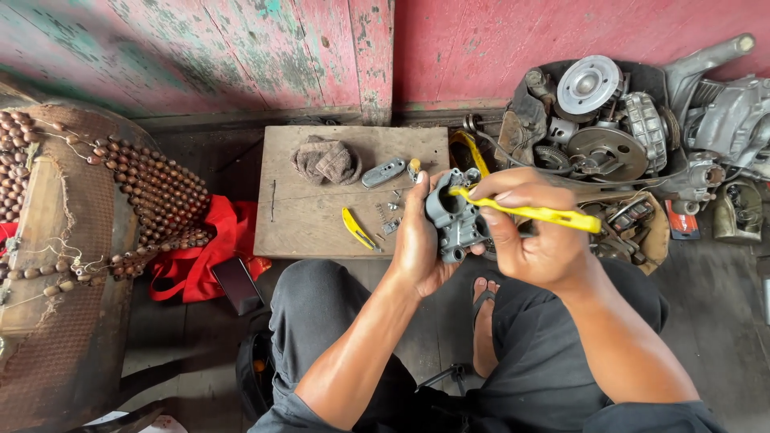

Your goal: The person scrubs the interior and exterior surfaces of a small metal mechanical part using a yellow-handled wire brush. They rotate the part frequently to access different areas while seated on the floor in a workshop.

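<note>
Two hands are working mid-frame: the left hand [417,240] is gripping a grey carburettor body [454,215] while right-hand fingers [501,186] are pinching a yellow tool [545,215] into its bore, seemingly mid-cleaning, small parts [391,210] lying on the wooden surface [305,216].

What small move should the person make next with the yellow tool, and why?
Probably work the yellow tool a little deeper into the grey metal part: the right hand has its tip at the part's opening, and the left hand steadies it.
</note>
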